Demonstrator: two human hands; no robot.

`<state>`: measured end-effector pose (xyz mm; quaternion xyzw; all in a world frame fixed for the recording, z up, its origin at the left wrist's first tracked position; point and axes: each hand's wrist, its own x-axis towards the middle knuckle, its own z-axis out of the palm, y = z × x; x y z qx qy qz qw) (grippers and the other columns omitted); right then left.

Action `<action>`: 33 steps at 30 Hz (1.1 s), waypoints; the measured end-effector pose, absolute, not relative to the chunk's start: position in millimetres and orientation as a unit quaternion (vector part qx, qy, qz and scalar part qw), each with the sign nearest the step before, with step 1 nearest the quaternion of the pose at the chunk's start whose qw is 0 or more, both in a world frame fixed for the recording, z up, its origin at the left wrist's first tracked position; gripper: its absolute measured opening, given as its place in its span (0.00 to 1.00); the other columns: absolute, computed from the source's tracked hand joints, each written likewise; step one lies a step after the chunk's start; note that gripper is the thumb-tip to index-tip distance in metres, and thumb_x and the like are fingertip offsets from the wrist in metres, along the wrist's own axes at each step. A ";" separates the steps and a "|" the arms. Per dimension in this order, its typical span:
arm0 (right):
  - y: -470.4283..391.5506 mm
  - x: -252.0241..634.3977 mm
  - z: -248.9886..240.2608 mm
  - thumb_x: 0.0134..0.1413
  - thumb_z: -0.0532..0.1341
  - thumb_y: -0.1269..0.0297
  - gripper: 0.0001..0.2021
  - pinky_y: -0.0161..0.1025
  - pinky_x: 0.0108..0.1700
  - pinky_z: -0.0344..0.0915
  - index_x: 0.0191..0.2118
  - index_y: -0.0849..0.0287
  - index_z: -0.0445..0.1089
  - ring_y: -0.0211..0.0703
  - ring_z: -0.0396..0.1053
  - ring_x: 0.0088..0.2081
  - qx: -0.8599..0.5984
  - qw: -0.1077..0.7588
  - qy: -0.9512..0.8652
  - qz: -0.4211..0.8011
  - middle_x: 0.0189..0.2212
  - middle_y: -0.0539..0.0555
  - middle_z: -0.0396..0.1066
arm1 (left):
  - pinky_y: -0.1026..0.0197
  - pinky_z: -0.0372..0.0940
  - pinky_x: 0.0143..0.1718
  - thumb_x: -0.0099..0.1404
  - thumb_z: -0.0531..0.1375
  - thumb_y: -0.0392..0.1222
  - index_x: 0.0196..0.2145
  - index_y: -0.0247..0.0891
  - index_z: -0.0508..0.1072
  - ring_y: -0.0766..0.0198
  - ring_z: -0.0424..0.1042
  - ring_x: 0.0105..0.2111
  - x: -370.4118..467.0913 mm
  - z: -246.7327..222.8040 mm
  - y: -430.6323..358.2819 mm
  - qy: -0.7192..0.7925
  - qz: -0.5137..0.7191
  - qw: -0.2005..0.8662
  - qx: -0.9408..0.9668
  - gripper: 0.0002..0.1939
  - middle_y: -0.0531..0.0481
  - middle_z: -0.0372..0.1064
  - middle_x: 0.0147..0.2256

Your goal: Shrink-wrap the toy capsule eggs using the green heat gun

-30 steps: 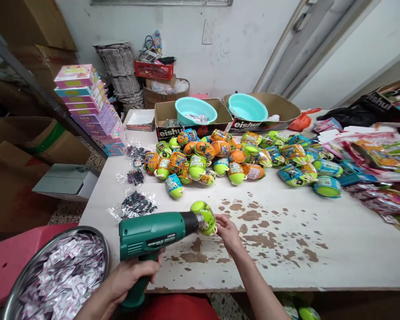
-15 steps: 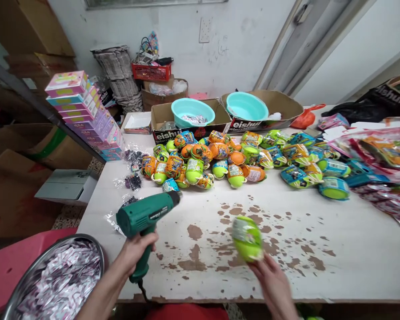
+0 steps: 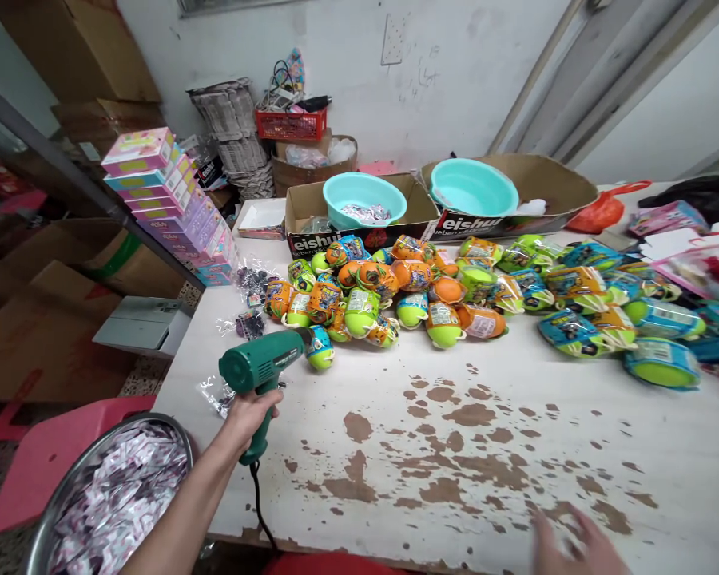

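Observation:
My left hand [image 3: 252, 419] is wrapped round the handle of a green heat gun [image 3: 260, 359], whose dark nozzle points right, beside a blue and green wrapped egg [image 3: 319, 349]. At the bottom right edge, my right hand [image 3: 575, 543] is blurred over the table, fingers apart with bare tabletop showing between them. Behind the gun lies a long pile of shrink-wrapped eggs in orange, green and blue, among them a green one [image 3: 361, 313] and an orange one [image 3: 482, 322].
A steel bowl [image 3: 183, 435] of small silvery packets sits at lower left, near stacked toy boxes [image 3: 168, 192]. Two turquoise basins [image 3: 363, 188] stand in cartons at the back. Small clear bags [image 3: 250, 323] lie left of the eggs. The gun's cord [image 3: 260, 507] hangs over the front edge.
The green egg is gone from my right hand, which has moved right and down and opened. The view has shifted right. The gun's nozzle has come closer to the egg pile.

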<state>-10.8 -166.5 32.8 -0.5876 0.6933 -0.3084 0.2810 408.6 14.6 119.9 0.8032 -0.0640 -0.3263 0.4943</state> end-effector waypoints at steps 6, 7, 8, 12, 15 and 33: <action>-186.6 226.9 -10.3 0.46 0.56 0.56 0.24 0.44 0.39 0.69 0.49 0.61 0.67 0.48 0.72 0.38 -0.692 0.538 0.433 -0.209 0.49 0.63 0.69 | 0.62 0.62 0.22 0.47 0.63 0.40 0.30 0.36 0.72 0.65 0.66 0.18 403.4 122.6 24.7 -0.077 -0.338 0.501 0.793 0.10 0.55 0.69 0.21; -187.4 261.6 -15.7 0.44 0.57 0.60 0.23 0.42 0.39 0.69 0.48 0.62 0.68 0.46 0.72 0.35 -0.710 0.529 0.426 -0.187 0.47 0.63 0.70 | 0.62 0.63 0.23 0.48 0.63 0.40 0.30 0.36 0.72 0.65 0.67 0.18 401.3 123.0 26.3 -0.079 -0.337 0.504 0.792 0.10 0.54 0.69 0.21; -188.3 290.8 -20.2 0.41 0.58 0.63 0.21 0.42 0.39 0.68 0.45 0.63 0.69 0.46 0.71 0.34 -0.726 0.512 0.427 -0.169 0.44 0.62 0.71 | 0.62 0.63 0.24 0.48 0.63 0.41 0.29 0.36 0.72 0.65 0.67 0.19 399.4 123.5 27.4 -0.079 -0.333 0.506 0.792 0.09 0.54 0.69 0.22; -191.1 349.0 -31.5 0.38 0.58 0.67 0.09 0.41 0.40 0.65 0.30 0.61 0.71 0.50 0.70 0.36 -0.754 0.473 0.432 -0.144 0.32 0.59 0.72 | 0.61 0.62 0.26 0.49 0.62 0.44 0.27 0.37 0.72 0.64 0.67 0.20 395.0 127.6 30.7 -0.067 -0.322 0.501 0.800 0.08 0.53 0.69 0.23; -188.3 346.0 -30.7 0.41 0.56 0.67 0.07 0.39 0.35 0.64 0.31 0.59 0.67 0.46 0.68 0.31 -0.757 0.485 0.417 -0.136 0.29 0.55 0.71 | 0.61 0.61 0.28 0.51 0.61 0.43 0.22 0.39 0.71 0.62 0.66 0.22 392.1 133.0 41.3 -0.075 -0.326 0.481 0.810 0.06 0.53 0.68 0.22; -209.3 202.8 44.2 0.37 0.68 0.61 0.12 0.39 0.36 0.67 0.30 0.58 0.69 0.43 0.70 0.32 -0.608 0.640 0.380 -0.276 0.29 0.52 0.73 | 0.60 0.64 0.31 0.55 0.63 0.45 0.30 0.38 0.75 0.61 0.67 0.24 374.8 158.8 80.6 -0.136 -0.440 0.480 0.747 0.08 0.51 0.71 0.23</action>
